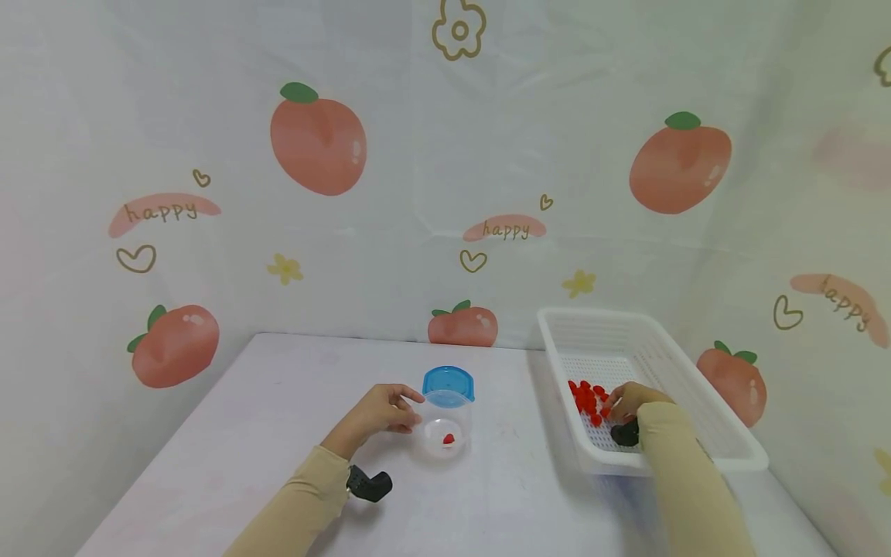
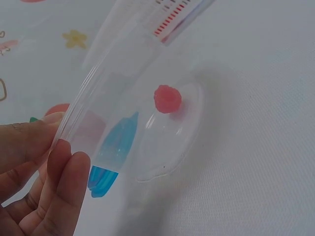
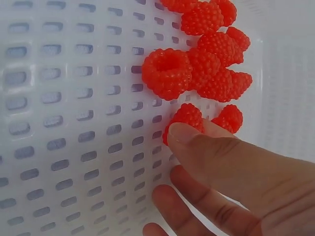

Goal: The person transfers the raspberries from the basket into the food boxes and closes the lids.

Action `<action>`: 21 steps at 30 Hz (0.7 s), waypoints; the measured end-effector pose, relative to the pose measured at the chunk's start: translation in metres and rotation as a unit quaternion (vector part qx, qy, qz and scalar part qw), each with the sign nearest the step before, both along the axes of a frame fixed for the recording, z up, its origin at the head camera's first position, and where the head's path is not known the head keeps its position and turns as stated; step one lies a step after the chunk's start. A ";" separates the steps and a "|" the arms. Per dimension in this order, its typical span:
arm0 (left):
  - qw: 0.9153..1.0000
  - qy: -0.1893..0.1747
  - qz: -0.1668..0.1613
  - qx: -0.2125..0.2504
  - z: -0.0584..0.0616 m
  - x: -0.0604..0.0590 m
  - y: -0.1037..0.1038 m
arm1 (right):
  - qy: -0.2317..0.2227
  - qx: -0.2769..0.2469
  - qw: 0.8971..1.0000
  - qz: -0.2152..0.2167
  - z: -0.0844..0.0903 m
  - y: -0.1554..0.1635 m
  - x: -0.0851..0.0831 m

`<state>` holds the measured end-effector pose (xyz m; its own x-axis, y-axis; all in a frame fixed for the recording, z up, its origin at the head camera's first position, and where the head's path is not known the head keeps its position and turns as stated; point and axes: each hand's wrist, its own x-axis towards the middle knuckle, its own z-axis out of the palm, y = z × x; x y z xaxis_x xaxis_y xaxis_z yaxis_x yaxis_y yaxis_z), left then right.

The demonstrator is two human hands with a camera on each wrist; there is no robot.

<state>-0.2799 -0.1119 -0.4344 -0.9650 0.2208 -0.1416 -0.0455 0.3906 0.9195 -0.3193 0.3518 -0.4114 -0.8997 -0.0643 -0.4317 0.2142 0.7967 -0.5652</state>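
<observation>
My left hand (image 1: 387, 410) pinches the rim of a clear plastic tub (image 1: 444, 433) between thumb and fingers; the left wrist view shows this grip on the tub's edge. Inside the tub lies one raspberry (image 2: 168, 99). My right hand (image 3: 231, 172) reaches into a white perforated basket (image 1: 578, 445), its thumb and index finger pinching a raspberry (image 3: 186, 119). Several other raspberries (image 3: 202, 66) are clustered beside it on the basket floor, one with its hollow end facing the camera. Part of the index finger is hidden behind the pinched raspberry.
A blue lid (image 1: 448, 381) lies on the white table (image 1: 313, 371) just behind the tub. The basket's raised walls stand at the table's right side. A white cloth (image 1: 404, 155) printed with peaches hangs behind the table. Each wrist wears a black device (image 1: 370, 485).
</observation>
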 end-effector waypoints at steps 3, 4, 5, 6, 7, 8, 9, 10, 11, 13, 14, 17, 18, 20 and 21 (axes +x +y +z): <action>1.000 0.001 0.000 -0.003 0.001 0.000 0.000 | 0.005 0.006 1.000 0.004 0.000 0.000 0.000; 1.000 0.001 0.000 -0.004 0.001 0.001 0.000 | 0.006 0.007 1.000 0.005 0.000 0.000 0.000; 1.000 0.001 0.000 -0.004 0.001 0.001 0.000 | 0.007 0.009 1.000 0.004 0.000 0.000 0.000; 1.000 0.001 -0.001 -0.004 0.001 0.001 0.000 | 0.008 0.011 1.000 0.003 0.000 0.000 0.000; 1.000 0.001 -0.002 -0.003 0.001 0.001 0.000 | 0.006 0.010 1.000 -0.004 0.000 0.000 0.000; 1.000 0.001 -0.002 -0.001 0.001 0.001 0.000 | 0.007 0.009 1.000 -0.005 0.000 0.000 0.000; 1.000 0.001 -0.003 0.000 0.001 0.001 0.000 | 0.008 0.006 1.000 -0.008 0.000 0.000 0.000; 1.000 0.001 -0.004 0.001 0.001 0.001 0.000 | 0.009 0.000 1.000 -0.008 0.000 0.000 0.000; 1.000 0.000 -0.004 0.002 0.001 0.002 0.000 | 0.009 -0.006 1.000 -0.012 0.000 0.000 -0.001; 1.000 -0.001 -0.004 0.005 0.001 0.002 0.000 | 0.013 -0.017 1.000 -0.008 0.002 -0.001 -0.001; 1.000 -0.001 -0.004 0.006 0.000 0.002 0.000 | 0.016 -0.019 1.000 -0.005 0.002 -0.001 -0.001; 1.000 -0.002 -0.001 0.006 0.000 0.002 0.000 | 0.021 -0.033 0.999 -0.017 0.006 -0.003 -0.001; 1.000 -0.002 0.000 0.006 0.000 0.002 0.000 | 0.026 -0.037 0.999 -0.019 0.008 -0.004 -0.001; 1.000 -0.003 0.001 0.004 0.000 0.002 0.000 | 0.033 -0.060 0.997 -0.029 0.011 -0.007 -0.001; 1.000 -0.003 0.002 0.004 0.000 0.001 0.000 | 0.037 -0.076 0.996 -0.035 0.013 -0.007 -0.001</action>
<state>-0.2784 -0.1121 -0.4346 -0.9648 0.2185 -0.1463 -0.0529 0.3835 0.9220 -0.3200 0.3443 -0.3989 -0.9333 -0.0600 -0.3541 0.2195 0.6852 -0.6945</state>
